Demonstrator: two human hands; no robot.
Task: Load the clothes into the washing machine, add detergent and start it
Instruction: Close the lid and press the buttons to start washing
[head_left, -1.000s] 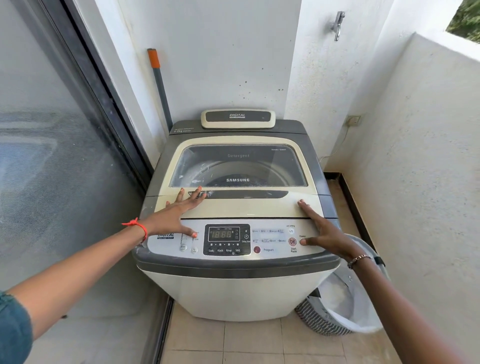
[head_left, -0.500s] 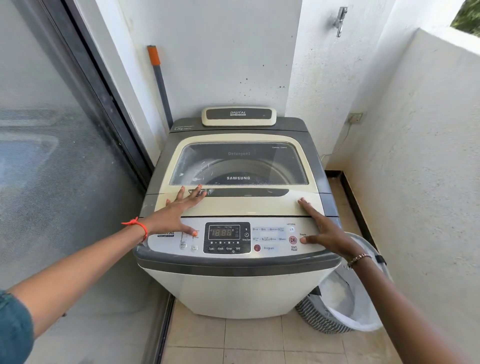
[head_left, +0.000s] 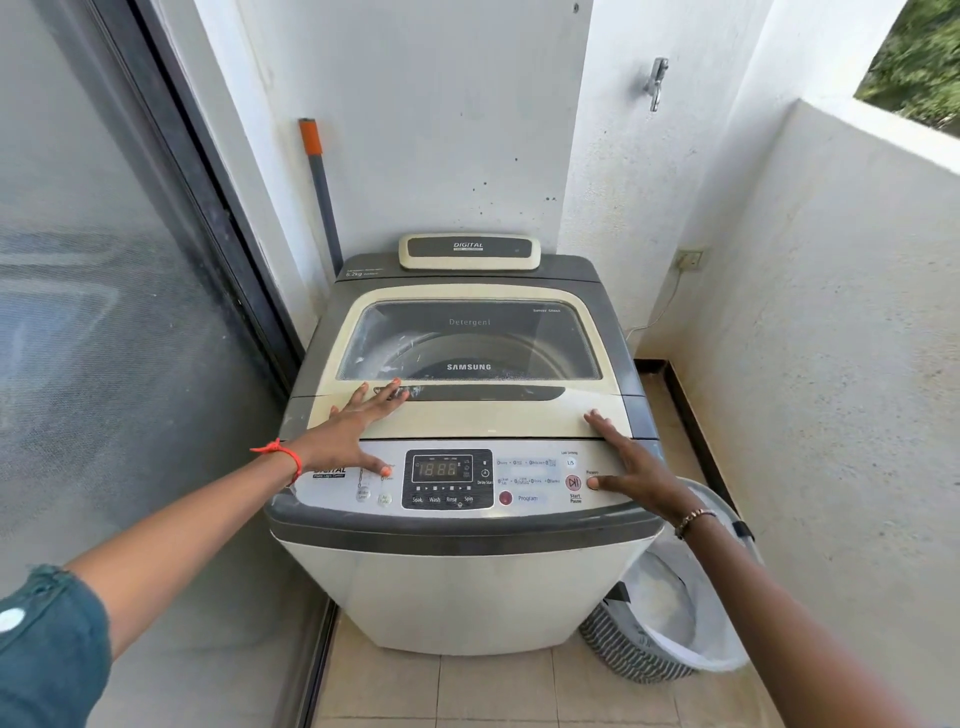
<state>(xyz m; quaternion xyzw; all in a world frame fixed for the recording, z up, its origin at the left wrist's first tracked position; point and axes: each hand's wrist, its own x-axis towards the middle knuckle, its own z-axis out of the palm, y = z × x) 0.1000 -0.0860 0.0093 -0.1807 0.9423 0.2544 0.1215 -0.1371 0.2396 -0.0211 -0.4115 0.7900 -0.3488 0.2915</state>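
The washing machine (head_left: 457, 587) stands on the floor in the far corner, with its lid (head_left: 467, 415) shut flat and its display (head_left: 442, 469) lit. The control panel runs left to right along the near edge, and the Start/Pause button (head_left: 573, 483) is set toward its right end. The right hand (head_left: 631, 467) is laid flat over lid and panel, its grip spread and holding nothing, with the thumb tip just right of that button. This hand is judged the nearer, needing only a short shift leftward. The left hand (head_left: 348, 431) is likewise spread on the lid's left, well apart from the button. A laundry basket (head_left: 618, 649) is seen at the near right.
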